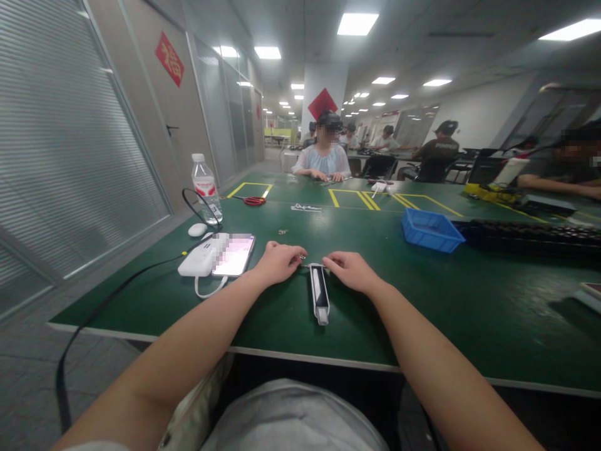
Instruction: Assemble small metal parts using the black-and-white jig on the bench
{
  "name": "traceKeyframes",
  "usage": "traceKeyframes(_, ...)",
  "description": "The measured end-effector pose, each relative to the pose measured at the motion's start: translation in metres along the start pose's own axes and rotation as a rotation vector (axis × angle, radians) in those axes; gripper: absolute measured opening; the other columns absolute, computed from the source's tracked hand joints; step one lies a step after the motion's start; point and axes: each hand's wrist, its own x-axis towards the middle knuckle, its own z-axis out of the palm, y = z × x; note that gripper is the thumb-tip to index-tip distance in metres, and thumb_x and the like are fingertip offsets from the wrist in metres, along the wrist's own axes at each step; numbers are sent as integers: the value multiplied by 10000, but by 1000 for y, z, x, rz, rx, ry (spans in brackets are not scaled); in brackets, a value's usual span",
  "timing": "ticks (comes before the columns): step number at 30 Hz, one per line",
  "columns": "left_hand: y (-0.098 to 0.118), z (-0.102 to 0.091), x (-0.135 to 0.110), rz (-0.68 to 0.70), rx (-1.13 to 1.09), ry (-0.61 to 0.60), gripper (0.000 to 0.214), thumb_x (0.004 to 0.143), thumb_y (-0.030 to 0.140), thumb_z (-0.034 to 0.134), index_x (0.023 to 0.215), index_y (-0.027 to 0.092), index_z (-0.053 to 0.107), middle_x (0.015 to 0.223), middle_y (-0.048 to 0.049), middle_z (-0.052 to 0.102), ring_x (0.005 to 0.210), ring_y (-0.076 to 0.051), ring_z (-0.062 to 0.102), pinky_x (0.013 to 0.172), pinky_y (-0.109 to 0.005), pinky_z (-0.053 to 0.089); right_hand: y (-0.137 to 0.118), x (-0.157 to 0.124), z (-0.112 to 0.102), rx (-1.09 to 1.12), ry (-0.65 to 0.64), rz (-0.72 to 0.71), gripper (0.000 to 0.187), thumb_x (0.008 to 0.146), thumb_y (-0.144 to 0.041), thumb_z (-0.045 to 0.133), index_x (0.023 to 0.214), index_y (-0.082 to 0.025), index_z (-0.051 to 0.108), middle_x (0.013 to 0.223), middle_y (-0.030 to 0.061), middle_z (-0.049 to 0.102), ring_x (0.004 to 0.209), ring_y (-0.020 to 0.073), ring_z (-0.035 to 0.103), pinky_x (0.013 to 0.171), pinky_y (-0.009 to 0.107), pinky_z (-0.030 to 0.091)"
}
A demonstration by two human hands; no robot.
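Note:
On the green table lies a narrow white-edged object with a black middle point(319, 288), perhaps a strap, its far end between my hands. My left hand point(280, 262) is closed, thumb and fingers pinching a small shiny metal piece point(303, 257) beside that far end. From the other side my right hand point(350, 269) reaches the same end, its fingertips pressed together there; what they grip is too small to tell. A thin bar seems to run across the far end between both hands. Beyond my left hand lie a few tiny metal pieces point(282, 232).
At left are a phone point(239, 254), a white power bank point(196, 257) with cables, a white case point(197, 230) and a water bottle point(205, 191). Red scissors point(254, 201) and small strips point(306, 208) lie farther off. A blue bin point(432, 230) stands right; a person point(323, 156) sits opposite.

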Motion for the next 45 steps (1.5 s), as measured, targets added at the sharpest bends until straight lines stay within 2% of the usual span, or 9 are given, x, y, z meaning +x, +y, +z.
traceKeyframes(5, -1, 0, 2, -4, -104, 132, 234, 783, 175, 508, 987, 209, 617, 851, 2, 691, 796, -150, 627, 822, -319, 392, 1, 0, 0, 24, 75, -8, 338, 836, -429, 447, 812, -177, 672, 694, 28, 644, 624, 135, 541, 585, 251, 370)
traceKeyframes(9, 2, 0, 4, 96, -239, 212, 237, 775, 144, 511, 989, 173, 608, 863, -12, 693, 766, -123, 632, 777, -257, 448, 0, 1, 0, 89, 110, -52, 278, 822, -378, 480, 834, -172, 667, 719, 33, 651, 623, 130, 542, 591, 249, 392)
traceKeyframes(14, 14, -2, 1, 218, -144, 209, 226, 800, 164, 513, 1004, 194, 607, 909, -15, 688, 870, -152, 622, 869, -306, 418, -3, 0, 0, 69, 149, -163, 196, 782, -312, 556, 851, -169, 672, 683, 16, 582, 601, 114, 485, 590, 243, 384)
traceKeyframes(18, 20, -3, -1, 263, -107, 180, 210, 836, 192, 494, 1016, 190, 602, 931, -23, 676, 898, -150, 607, 852, -286, 431, -7, -1, 1, 104, 161, -246, 187, 784, -294, 565, 832, -163, 689, 684, 17, 550, 612, 112, 474, 598, 244, 385)
traceKeyframes(24, 20, 0, -1, 323, -99, 201, 195, 854, 197, 477, 999, 190, 607, 963, -36, 671, 927, -152, 599, 860, -289, 443, -10, -2, 1, 162, 135, -214, 219, 811, -315, 528, 795, -159, 681, 718, 32, 588, 612, 110, 490, 589, 248, 394)
traceKeyframes(30, 19, 0, -1, 389, -103, 177, 181, 861, 202, 476, 979, 195, 613, 964, -31, 670, 922, -142, 596, 873, -287, 438, -9, -3, 3, 203, 124, -204, 185, 772, -315, 564, 773, -155, 658, 656, 7, 544, 574, 101, 470, 557, 239, 390)
traceKeyframes(38, 21, -1, -2, 389, -120, 135, 185, 861, 205, 476, 988, 196, 611, 970, -31, 661, 919, -139, 593, 843, -268, 435, -8, -2, 5, 257, 79, -182, 198, 739, -344, 593, 741, -151, 634, 634, -4, 529, 551, 93, 454, 533, 230, 387)
traceKeyframes(45, 23, -6, -3, 312, -55, 137, 199, 838, 235, 487, 984, 206, 618, 996, -33, 651, 957, -162, 581, 858, -315, 383, 5, 2, -4, 136, 161, -54, 159, 717, -298, 582, 718, -158, 657, 625, 8, 566, 560, 108, 470, 538, 235, 382)
